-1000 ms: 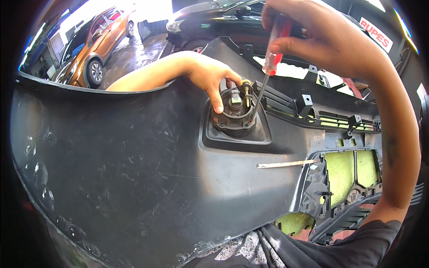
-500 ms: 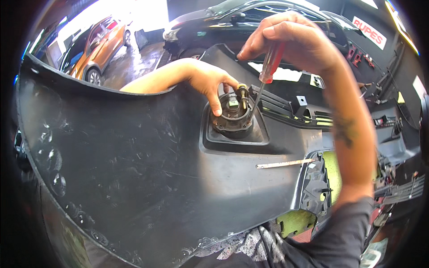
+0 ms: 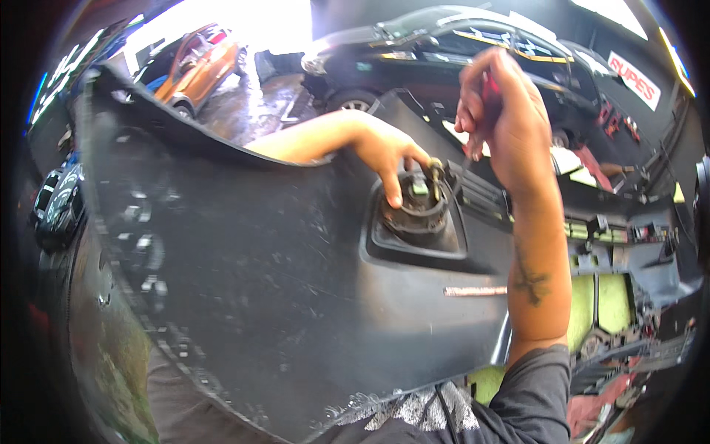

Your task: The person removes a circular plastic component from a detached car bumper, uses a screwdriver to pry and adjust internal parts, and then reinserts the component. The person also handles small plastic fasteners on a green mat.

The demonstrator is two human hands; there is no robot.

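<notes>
A large black plastic car bumper lies inner side up in front of me. Set in its recess is a round fog lamp with a pale green connector and a brass-coloured adjuster screw at its top. Reaching over the bumper's far edge, my left hand grips the lamp's rim, thumb on the near left side, fingers by the adjuster. My right hand, raised to the right of the lamp, is closed around the red handle of a screwdriver. Motion blurs its shaft, and I cannot make out the tip.
A flat narrow strip rests on the bumper right of centre. Black trim parts and a yellow-green panel lie at the right. Beyond stand a dark car and an orange car.
My right hand has lifted the screwdriver from the lamp's right side and turned. The left hand keeps its hold on the lamp. The whole view has shifted, moving the bumper rightward in the picture.
</notes>
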